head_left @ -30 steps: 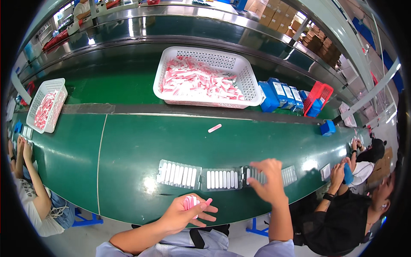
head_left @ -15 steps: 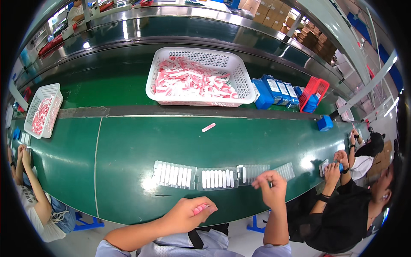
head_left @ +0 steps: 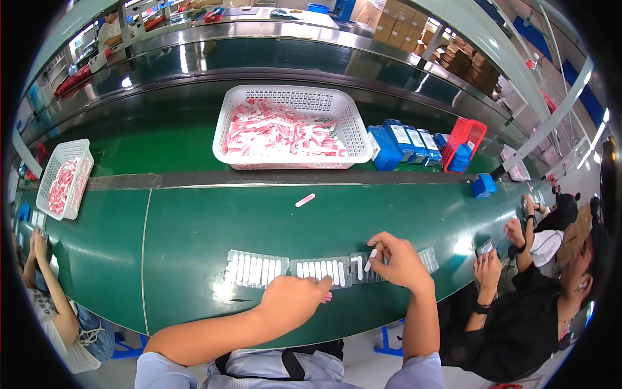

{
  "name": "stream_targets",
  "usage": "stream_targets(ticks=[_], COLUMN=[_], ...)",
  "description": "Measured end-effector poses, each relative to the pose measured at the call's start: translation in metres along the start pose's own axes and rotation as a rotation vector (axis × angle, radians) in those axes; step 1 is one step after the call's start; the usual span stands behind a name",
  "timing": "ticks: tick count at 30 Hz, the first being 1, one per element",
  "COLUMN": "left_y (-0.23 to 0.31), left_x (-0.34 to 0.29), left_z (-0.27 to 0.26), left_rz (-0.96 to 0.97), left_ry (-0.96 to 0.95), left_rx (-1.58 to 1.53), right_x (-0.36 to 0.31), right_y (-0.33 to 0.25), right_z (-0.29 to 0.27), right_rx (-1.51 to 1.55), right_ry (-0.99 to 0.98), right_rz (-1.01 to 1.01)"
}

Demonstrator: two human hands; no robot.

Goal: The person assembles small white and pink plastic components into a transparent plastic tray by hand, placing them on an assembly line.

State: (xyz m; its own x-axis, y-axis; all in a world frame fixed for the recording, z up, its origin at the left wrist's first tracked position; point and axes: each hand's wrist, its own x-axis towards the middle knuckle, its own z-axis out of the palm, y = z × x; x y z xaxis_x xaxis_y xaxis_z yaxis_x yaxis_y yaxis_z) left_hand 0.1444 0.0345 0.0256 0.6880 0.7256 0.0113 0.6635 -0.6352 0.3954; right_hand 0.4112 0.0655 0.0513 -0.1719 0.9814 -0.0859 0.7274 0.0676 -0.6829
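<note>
Left hand point(head_left: 293, 302) curled round pink strips point(head_left: 327, 297), number hidden; right hand point(head_left: 400, 262) pinching one white strip point(head_left: 370, 260), lower centre.
Of four clear trays point(head_left: 428, 259), the hands partly block the second and third from left. Beyond: one loose strip point(head_left: 305, 200), centre; one lone blue box point(head_left: 483, 186), right; two white baskets point(head_left: 355, 129), left and upper centre; one red basket point(head_left: 457, 139), upper right.
</note>
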Motion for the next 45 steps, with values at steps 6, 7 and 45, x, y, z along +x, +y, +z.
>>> stream_targets(ticks=[6,7,45], left_y=[0.003,0.004,-0.031], left_x=[0.003,0.003,-0.050], left_z=[-0.001,0.000,0.010], left_rz=[0.028,0.037,-0.341], left_ry=[0.027,0.045,-0.812], left_rx=[-0.005,-0.013,-1.841], right_x=[0.005,0.006,-0.022], right_y=[0.022,0.026,0.014], right_z=[-0.007,-0.006,0.015], right_rx=[0.058,0.125,0.823], right_ry=[-0.152,-0.183,0.212], right_rz=[-0.080,-0.047,-0.015])
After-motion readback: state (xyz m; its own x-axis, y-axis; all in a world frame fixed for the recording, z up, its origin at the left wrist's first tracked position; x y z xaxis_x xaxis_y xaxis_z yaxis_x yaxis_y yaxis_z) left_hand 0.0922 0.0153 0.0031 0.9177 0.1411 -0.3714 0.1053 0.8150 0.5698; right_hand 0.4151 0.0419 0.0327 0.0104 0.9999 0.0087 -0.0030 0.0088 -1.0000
